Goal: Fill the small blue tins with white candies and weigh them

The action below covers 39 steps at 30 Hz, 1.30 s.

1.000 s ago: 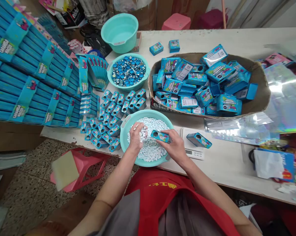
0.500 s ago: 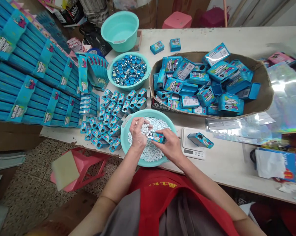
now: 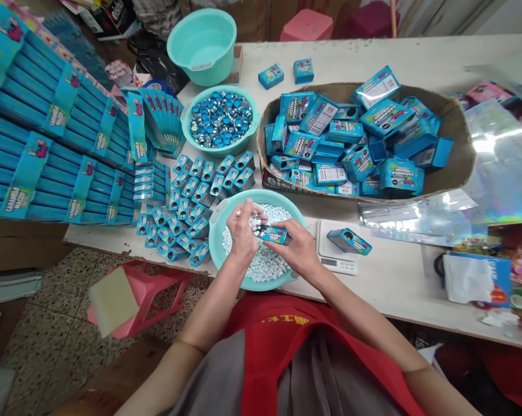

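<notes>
My left hand [image 3: 244, 228] is cupped around a small heap of white candies [image 3: 255, 223], over a turquoise basin [image 3: 216, 245]. More white candies [image 3: 267, 264] fill that basin. Between the thumb and fingers of my right hand [image 3: 299, 242] is a small blue tin [image 3: 273, 234], tilted with its open end against the candies in my left hand. Some candies lie at the tin's mouth. How full the tin is inside, I cannot tell. To the right, another blue tin [image 3: 350, 241] lies on a white kitchen scale [image 3: 330, 264].
Several blue tins with round openings [image 3: 187, 211] stand left of the basin. Behind are a basin of blue and silver caps [image 3: 221, 120], an empty turquoise basin [image 3: 202, 46] and a cardboard box [image 3: 458, 144] of blue tins. Stacked blue cartons [image 3: 48, 150] rise at left.
The tin in my right hand has tipped and shifted slightly, and fewer candies show in my left palm. The whole view has moved a little.
</notes>
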Each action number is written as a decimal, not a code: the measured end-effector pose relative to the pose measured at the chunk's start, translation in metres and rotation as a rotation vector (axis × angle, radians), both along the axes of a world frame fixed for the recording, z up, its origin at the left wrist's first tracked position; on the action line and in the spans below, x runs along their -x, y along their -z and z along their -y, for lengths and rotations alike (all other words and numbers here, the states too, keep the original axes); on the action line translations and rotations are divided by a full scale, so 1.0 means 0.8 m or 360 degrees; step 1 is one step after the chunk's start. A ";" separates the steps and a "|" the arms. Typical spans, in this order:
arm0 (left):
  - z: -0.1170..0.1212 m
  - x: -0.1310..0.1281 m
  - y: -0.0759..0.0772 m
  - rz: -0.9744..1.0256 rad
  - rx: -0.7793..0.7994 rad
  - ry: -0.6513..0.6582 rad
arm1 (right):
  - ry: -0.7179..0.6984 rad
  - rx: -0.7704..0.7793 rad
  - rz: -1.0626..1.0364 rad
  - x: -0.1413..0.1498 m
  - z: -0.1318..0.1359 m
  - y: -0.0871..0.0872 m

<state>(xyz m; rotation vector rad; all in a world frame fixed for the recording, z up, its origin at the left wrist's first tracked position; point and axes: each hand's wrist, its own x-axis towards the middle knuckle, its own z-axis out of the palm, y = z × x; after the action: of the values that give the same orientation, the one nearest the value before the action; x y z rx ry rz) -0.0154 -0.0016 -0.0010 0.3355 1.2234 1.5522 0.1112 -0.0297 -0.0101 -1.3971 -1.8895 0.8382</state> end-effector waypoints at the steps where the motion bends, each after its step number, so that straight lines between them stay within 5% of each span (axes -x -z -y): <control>1: -0.001 0.000 0.000 0.0001 0.0012 -0.0002 | 0.0002 0.0002 0.0005 0.000 -0.001 -0.001; 27: 0.005 -0.024 0.006 -0.0326 -0.0129 0.0070 | 0.0056 0.0033 0.0046 -0.009 0.010 -0.012; 39: 0.010 -0.032 0.000 -0.0098 -0.0018 0.0232 | 0.0143 0.0138 -0.0221 -0.017 0.017 0.014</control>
<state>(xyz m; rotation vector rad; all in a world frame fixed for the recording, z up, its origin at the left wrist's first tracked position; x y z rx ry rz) 0.0098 -0.0092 -0.0007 0.4725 1.2112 1.4329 0.1248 -0.0437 -0.0215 -1.4264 -1.6916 0.9571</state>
